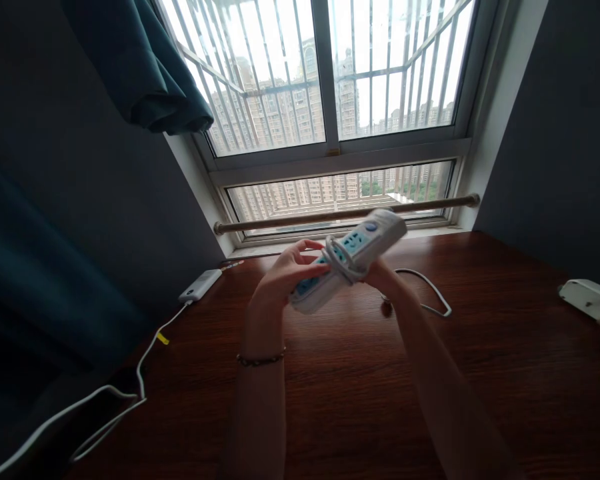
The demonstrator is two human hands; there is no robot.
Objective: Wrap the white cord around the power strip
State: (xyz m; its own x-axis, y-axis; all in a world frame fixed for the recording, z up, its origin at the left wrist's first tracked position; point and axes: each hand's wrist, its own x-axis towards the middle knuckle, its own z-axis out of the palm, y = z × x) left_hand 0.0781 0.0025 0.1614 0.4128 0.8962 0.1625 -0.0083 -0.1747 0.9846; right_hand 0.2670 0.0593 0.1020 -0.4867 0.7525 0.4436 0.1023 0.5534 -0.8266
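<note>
I hold a white power strip (375,235) with blue sockets up above a dark wooden table (360,373), tilted with its far end raised to the right. Its white cord (341,261) is looped around its middle. My left hand (285,273) grips the lower near end, fingers curled over the sockets. My right hand (384,277) supports the strip from underneath, mostly hidden behind it. A loose stretch of cord (433,290) trails onto the table behind my right wrist.
A white power bank (200,285) lies at the table's back left, its cable (130,393) running off the left edge. Another white power strip (593,299) sits at the right edge. A barred window (330,100) and wooden rod (345,213) are behind.
</note>
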